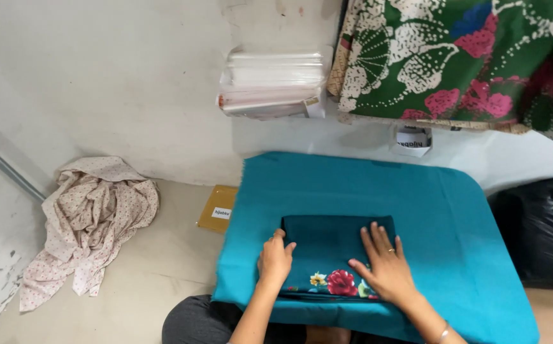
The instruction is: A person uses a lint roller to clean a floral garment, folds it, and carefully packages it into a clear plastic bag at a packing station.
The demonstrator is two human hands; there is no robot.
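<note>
Folded dark teal cloth with a red-and-yellow flower print along its near edge (337, 255) sits in the middle of the surface, right in front of my lap. It lies on a lighter teal cloth (455, 210) that's spread flat and covers the whole surface.

My left hand (275, 258) is pressed down on the fold's left edge, fingers curled over it. My right hand (385, 264) is flat and splayed on the right half, with a ring on one finger and a bangle at the wrist. The hands are apart, both pressing, and neither is gripping anything as far as I can see.

Risks:
- The fabric looks thin and slick. If I push unevenly, the top layer could creep over the ones below and leave the edges out of line.
- The lighter teal cloth isn't pinned. A sideways shove could drag and bunch it, and the fold would go with it.
- The near edge overhangs toward my knees, so pulling toward me could tip the stack off the surface.
- The layers under my palms are hidden, so I can't tell whether a crease is already trapped there.

Further out, there's a crumpled pink dotted cloth (92, 216) on the floor to the left and a flat brown packet (218, 207) beside the surface. A stack of clear plastic bags (276, 83) is against the wall, a green floral fabric (461, 57) hangs at the upper right, and a black plastic bag (547, 229) sits at the right.
</note>
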